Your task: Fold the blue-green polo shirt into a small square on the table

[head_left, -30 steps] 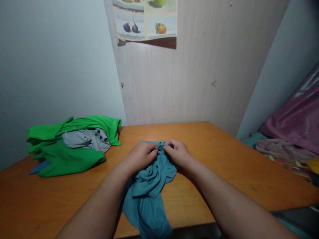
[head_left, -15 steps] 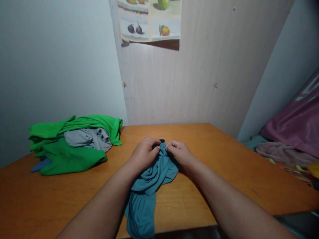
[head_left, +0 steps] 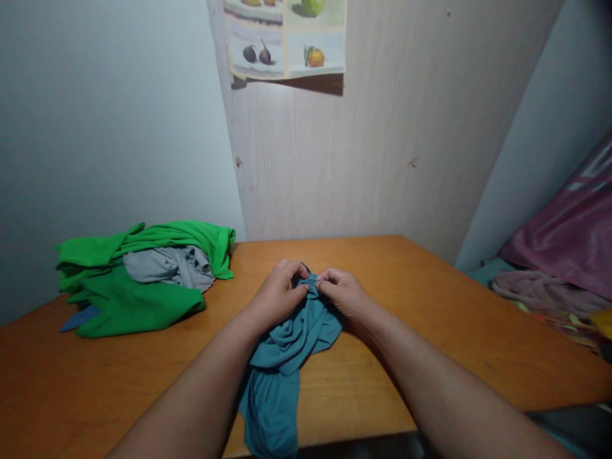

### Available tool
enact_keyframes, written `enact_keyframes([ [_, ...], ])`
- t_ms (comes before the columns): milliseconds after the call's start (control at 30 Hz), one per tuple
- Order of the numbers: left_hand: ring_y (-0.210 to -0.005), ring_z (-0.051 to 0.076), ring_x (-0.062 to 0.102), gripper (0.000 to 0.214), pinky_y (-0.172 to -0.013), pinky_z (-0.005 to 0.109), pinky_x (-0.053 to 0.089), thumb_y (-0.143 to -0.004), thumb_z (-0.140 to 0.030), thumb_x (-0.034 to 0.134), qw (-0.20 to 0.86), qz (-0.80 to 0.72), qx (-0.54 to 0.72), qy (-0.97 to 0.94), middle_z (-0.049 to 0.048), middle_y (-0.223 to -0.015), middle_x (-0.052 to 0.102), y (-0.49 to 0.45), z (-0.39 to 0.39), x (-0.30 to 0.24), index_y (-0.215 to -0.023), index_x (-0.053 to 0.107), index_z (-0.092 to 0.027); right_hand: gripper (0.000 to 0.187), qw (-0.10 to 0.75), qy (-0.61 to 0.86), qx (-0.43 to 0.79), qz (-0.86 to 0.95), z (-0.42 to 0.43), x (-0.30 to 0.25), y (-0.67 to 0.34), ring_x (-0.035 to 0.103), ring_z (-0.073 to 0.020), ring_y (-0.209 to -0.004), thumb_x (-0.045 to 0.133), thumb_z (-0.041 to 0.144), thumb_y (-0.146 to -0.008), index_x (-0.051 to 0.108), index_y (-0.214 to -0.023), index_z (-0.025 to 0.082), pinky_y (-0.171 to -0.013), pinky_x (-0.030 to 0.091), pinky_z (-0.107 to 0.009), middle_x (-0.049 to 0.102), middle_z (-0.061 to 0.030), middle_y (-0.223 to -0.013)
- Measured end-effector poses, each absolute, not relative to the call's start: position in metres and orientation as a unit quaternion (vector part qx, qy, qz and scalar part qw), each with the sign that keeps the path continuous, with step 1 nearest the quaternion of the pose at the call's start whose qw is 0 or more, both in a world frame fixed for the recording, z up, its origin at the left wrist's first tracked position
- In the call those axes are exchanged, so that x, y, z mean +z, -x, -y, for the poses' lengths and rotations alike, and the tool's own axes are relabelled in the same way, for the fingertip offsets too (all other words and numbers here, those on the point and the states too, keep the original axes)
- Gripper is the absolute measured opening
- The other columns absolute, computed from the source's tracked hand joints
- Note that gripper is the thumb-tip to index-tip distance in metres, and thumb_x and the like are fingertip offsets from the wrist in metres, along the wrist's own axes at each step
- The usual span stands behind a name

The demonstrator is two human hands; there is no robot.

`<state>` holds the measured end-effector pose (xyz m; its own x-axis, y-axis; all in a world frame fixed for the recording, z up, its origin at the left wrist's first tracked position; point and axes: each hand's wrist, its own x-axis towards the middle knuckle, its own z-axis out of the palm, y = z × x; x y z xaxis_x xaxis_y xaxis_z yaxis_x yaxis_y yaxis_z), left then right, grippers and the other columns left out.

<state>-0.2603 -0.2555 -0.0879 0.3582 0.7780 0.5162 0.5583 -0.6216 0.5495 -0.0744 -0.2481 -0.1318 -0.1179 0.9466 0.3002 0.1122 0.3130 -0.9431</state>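
Note:
A crumpled teal garment (head_left: 301, 338) lies on the table, its lower end reaching the near edge. My left hand (head_left: 282, 288) is closed on the top of the cloth from the left, with thumb and fingers pinching it. From the right, my right hand (head_left: 342, 290) pinches the same bunched part. Small gathers of fabric show between the two thumbs, and a bit of dark edge sticks up behind them. What lies under the fingertips is hidden.
The wooden table (head_left: 406, 274) stands against a panel wall. At the left lies a pile of clothes, with bright green cloth (head_left: 143, 309) and a grey piece (head_left: 162, 264). Off the right side are pink fabric (head_left: 564, 248) and folded cloths (head_left: 535, 290).
The cloth between my fingertips has bunched up, and a small round fastener-like spot there no longer shows. My hands stay in nearly the same place.

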Motion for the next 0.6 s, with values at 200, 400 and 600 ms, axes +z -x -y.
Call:
enact_keyframes([
  [200,-0.069,0.015,0.053,0.006,-0.063,0.026,0.038,-0.075,-0.019,0.066,0.199,-0.463,0.397,-0.767,-0.0007,-0.07,0.058,0.258,0.253,-0.092,-0.078,0.061,-0.02,0.019,0.519,0.421,0.393,0.631,0.246,-0.133,0.074,0.048,-0.013,-0.062,0.066,0.039,-0.076,0.062,-0.077,0.02,-0.056,0.037,-0.023,0.058,0.003,-0.069],
  [400,-0.065,0.013,0.053,0.012,-0.058,0.023,0.04,-0.07,-0.021,0.067,0.321,-0.468,0.421,-0.707,-0.0002,-0.072,0.061,0.258,0.253,-0.094,-0.081,0.062,-0.018,0.016,0.507,0.412,0.398,0.643,0.247,-0.134,0.073,0.045,-0.0119,-0.059,0.065,0.036,-0.076,0.063,-0.078,0.021,-0.055,0.036,-0.023,0.054,0.0048,-0.065],
  [600,-0.055,0.01,0.047,0.014,-0.05,0.02,0.034,-0.07,-0.024,0.067,0.395,-0.454,0.405,-0.689,-0.0042,-0.061,0.053,0.257,0.262,-0.086,-0.079,0.057,-0.019,0.017,0.513,0.422,0.381,0.643,0.249,-0.131,0.073,0.047,-0.0128,-0.061,0.065,0.038,-0.076,0.063,-0.078,0.021,-0.056,0.038,-0.024,0.057,0.0034,-0.067],
])
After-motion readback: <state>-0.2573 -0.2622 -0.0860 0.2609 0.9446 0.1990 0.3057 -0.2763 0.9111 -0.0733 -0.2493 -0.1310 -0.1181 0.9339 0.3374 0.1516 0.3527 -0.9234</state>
